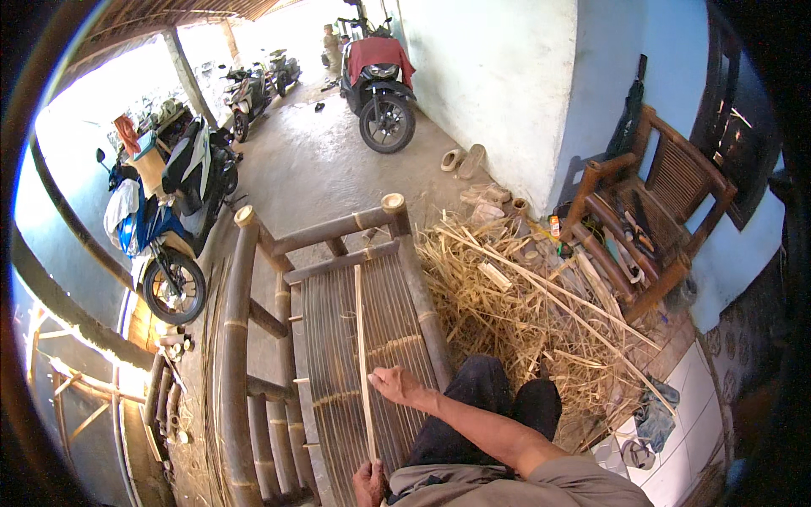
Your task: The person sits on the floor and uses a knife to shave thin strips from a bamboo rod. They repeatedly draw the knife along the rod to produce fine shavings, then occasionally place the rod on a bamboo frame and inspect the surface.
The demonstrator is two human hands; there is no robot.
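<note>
A long pale bamboo strip (362,338) lies lengthwise over the slatted seat (325,338) of a dark bamboo bench frame. At the strip's near end, my left hand (369,484) is closed on it, low in the view and partly cut off by the lower edge. Farther up, my right hand (400,388) is curled with its fingertips pinching the strip's right edge. The bench's thick bamboo rail (236,338) runs along the left, and a crossbar (338,262) spans the far end. My legs are to the right of the slats.
Bamboo shavings (498,329) heap at the right, with long strips across them. A bamboo chair (646,203) holding tools stands by the wall. Several motorbikes are parked beyond, one under a red cloth (378,55). Cut bamboo pieces (165,397) lie at the left. Sandals (465,160) sit by the wall.
</note>
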